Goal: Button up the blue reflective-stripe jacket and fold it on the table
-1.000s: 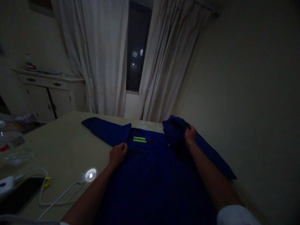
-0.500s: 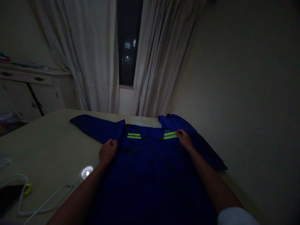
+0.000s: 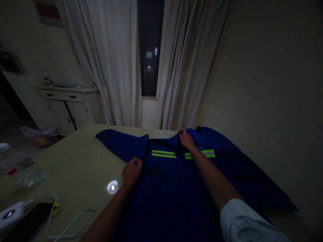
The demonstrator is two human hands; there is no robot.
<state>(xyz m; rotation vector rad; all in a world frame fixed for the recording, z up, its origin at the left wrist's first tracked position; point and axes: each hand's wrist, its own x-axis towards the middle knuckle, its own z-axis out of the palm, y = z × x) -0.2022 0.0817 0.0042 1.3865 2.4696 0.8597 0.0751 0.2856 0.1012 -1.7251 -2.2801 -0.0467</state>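
A dark blue work jacket (image 3: 171, 188) with yellow-green reflective strips lies spread on the table, its collar end toward the window. One sleeve (image 3: 121, 143) points out to the left; the other (image 3: 254, 178) slopes down the right side. My left hand (image 3: 132, 171) is closed in a fist at the jacket's left edge, below the left sleeve, gripping the cloth there. With bent fingers, my right hand (image 3: 186, 139) grips the jacket at its collar, just above the right strip.
On the pale table (image 3: 75, 161) stand a small round glass light (image 3: 111, 187) and a clear bottle (image 3: 20, 164). A dark phone (image 3: 31, 222), a white device (image 3: 11, 215) and a white cable (image 3: 72, 223) lie front left. A wall (image 3: 272, 101) borders the right side.
My right hand has moved from the right reflective strip up to the collar. The collar has been lifted, uncovering more of both strips. The view has swung left.
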